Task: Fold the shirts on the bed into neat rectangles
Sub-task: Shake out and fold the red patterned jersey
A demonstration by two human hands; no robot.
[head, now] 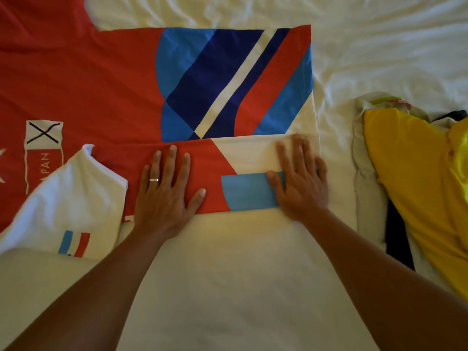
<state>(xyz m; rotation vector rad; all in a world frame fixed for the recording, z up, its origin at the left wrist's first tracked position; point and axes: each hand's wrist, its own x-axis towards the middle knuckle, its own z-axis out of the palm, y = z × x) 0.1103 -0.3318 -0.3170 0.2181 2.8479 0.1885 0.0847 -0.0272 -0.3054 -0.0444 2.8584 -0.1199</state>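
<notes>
My left hand [164, 188] and right hand [298, 178] press flat, fingers spread, on the folded near edge of a red, white and blue shirt [202, 84] lying smooth on the wrinkled white bed [379, 34]. At 3 o'clock, a glossy yellow shirt [417, 178] lies crumpled.

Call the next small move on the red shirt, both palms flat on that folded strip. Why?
Probably reach for the white sleeve and fold it in over the body. Left hand and right hand press flat on the near flap of the red shirt, which looks already creased, while the sleeve sticks out at the left, breaking the rectangle.
</notes>
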